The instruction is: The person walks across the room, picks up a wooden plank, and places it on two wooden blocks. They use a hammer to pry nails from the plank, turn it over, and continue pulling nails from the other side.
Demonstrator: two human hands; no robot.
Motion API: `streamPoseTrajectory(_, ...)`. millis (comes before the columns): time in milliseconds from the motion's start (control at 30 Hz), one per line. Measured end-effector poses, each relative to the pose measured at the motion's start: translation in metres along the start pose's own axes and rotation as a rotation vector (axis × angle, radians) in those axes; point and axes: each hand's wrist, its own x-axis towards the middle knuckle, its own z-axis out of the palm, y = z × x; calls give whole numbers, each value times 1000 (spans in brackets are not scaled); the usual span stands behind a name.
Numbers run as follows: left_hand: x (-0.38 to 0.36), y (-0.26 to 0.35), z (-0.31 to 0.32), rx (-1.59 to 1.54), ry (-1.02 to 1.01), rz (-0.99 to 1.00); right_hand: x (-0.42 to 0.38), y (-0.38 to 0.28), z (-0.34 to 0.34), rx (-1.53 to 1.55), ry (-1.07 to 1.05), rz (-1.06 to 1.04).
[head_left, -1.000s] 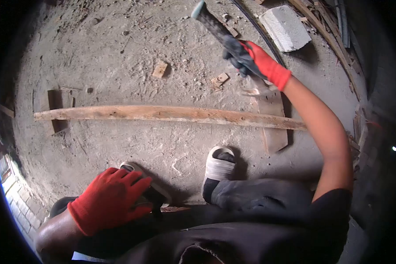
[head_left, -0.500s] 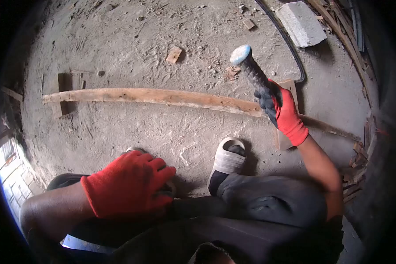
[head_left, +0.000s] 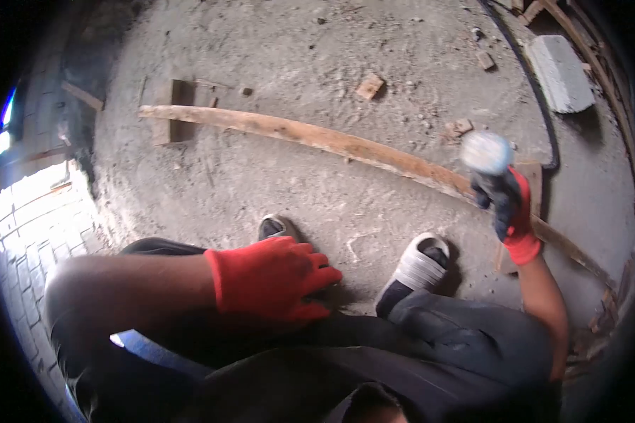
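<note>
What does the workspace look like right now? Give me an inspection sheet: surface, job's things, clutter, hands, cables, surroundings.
Surface: dusty concrete floor, gritty.
Job's things: long wooden plank lying across the floor on low wooden supports; hammer, handle end toward the camera.
Clutter: wood offcuts, concrete block.
Hands: right hand red-gloved, gripping the hammer over the plank; left hand red-gloved, resting near the knee, holding nothing.
Cables: black cable curving beside the block.
Surroundings: sandalled feet, brick paving at left.

We see a grey concrete block (head_left: pixel 561 73) at upper right, a black cable (head_left: pixel 536 106) curving beside it, a small wood chip (head_left: pixel 369 87) on the dusty floor (head_left: pixel 275 183), and two striped sandals (head_left: pixel 416 271).
</note>
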Motion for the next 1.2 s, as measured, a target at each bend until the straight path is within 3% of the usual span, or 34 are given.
streamPoseTrajectory(67,12,-19,14,67,60,15,-7,-3,0,37,-4,-89)
streamPoseTrajectory(133,45,-39,15,348,160,-11,-15,7,-7,-57,-89,-27)
streamPoseTrajectory(200,91,-67,2,542,457,115,-23,22,-15,-124,-135,-40)
streamPoseTrajectory(333,128,-78,-33,354,726,208,-23,22,-19,-362,-157,-49)
streamPoseTrajectory(367,118,-85,-31,356,725,189,-16,5,-13,-380,-101,-145)
streamPoseTrajectory(433,82,-98,-22,392,465,198,-12,1,-9,-397,-27,-234)
streamPoseTrajectory(467,61,-105,-17,393,471,180,-9,0,-6,-402,-13,-245)
streamPoseTrajectory(533,17,-118,-6,447,167,39,4,-15,7,-403,-81,-175)
streamPoseTrajectory(567,0,-132,5,444,173,27,12,-28,13,-400,-147,-113)
streamPoseTrajectory(633,-24,-167,30,250,382,-38,24,-31,23,-428,-147,9)
streamPoseTrajectory(667,-28,-175,37,248,392,-51,29,-31,27,-438,-150,45)
streamPoseTrajectory(733,-33,-194,46,-14,699,-324,34,-6,24,-453,-12,8)
streamPoseTrajectory(767,-34,-199,51,-32,837,-327,37,0,27,-487,67,-17)
streamPoseTrajectory(800,-38,-209,53,-17,915,-307,41,2,24,-490,50,-23)
streamPoseTrajectory(867,-50,-209,43,118,1046,-370,55,-26,21,-637,-39,230)
streamPoseTrajectory(1000,-53,-258,34,207,1245,-370,71,-38,15,-918,-137,180)
streamPoseTrajectory(1033,-54,-270,29,258,1284,-382,72,-29,12,-989,-117,12)
streamPoseTrajectory(1067,-55,-281,24,305,1323,-393,83,-47,24,-1003,-126,1)
streamPoseTrajectory(1133,-55,-307,12,337,1345,-405,105,-87,53,-391,-253,337)
streamPoseTrajectory(1200,-52,-332,2,405,1299,-352,116,-118,96,-266,-216,404)
